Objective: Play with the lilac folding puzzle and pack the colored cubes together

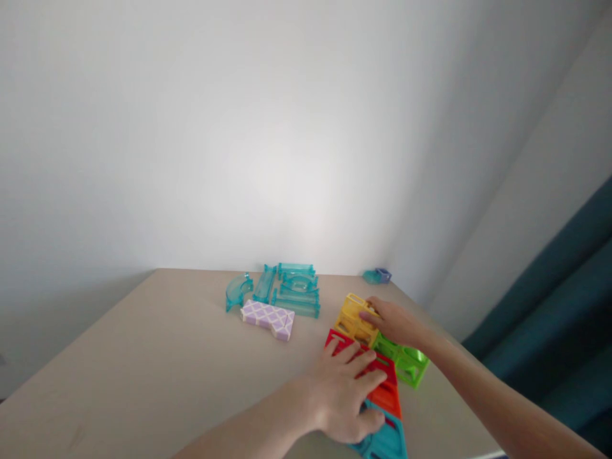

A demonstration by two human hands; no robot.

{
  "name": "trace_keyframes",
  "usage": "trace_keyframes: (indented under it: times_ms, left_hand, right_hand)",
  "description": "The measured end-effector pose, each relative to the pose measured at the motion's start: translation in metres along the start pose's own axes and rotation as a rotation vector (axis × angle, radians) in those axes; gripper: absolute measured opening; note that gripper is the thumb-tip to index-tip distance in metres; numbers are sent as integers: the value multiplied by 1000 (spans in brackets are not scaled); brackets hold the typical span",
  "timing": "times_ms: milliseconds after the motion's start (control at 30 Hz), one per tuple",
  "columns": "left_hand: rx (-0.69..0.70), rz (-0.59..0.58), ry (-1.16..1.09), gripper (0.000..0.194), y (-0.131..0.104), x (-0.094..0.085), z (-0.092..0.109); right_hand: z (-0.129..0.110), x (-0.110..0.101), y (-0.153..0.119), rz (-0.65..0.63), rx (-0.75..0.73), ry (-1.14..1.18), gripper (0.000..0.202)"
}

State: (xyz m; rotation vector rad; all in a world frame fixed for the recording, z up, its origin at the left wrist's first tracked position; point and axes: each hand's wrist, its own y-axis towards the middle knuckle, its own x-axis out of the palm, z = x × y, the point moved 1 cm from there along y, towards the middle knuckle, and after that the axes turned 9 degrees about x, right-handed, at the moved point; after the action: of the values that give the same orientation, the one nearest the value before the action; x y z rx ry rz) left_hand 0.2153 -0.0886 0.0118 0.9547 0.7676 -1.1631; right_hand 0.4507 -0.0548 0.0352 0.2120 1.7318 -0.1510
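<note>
My left hand lies flat with fingers spread over a red plastic building tile and the edge of a blue one. An orange tile shows between these two. Beyond it, my right hand pinches the right side of a yellow openwork plastic building piece, whose near edge meets the red tile. Under my right wrist sits a bright green openwork piece, beside the red tile. The undersides of the pieces are hidden.
Toward the table's back lie several clear teal track pieces, a curved teal piece and a purple-and-white patterned block. A small teal-and-purple item sits at the far right corner. The wall borders the back; a dark teal curtain hangs right.
</note>
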Motion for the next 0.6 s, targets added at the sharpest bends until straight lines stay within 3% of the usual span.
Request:
trace_keyframes:
  times_ms: [167,333,467,600]
  left_hand:
    - [-106,68,76,65,-37,8,7]
    - [-282,69,312,64,-113,10,-4]
    - [-488,126,498,61,-178,-3,-5]
    - [-584,199,629,58,-221,-12,-3]
  right_hand:
    - [18,-4,5,-61,168,127,49]
    - [13,14,-35,-213,223,262,62]
    - [-25,46,-78,-385,238,603,73]
    - [-91,80,-98,-437,197,756,75]
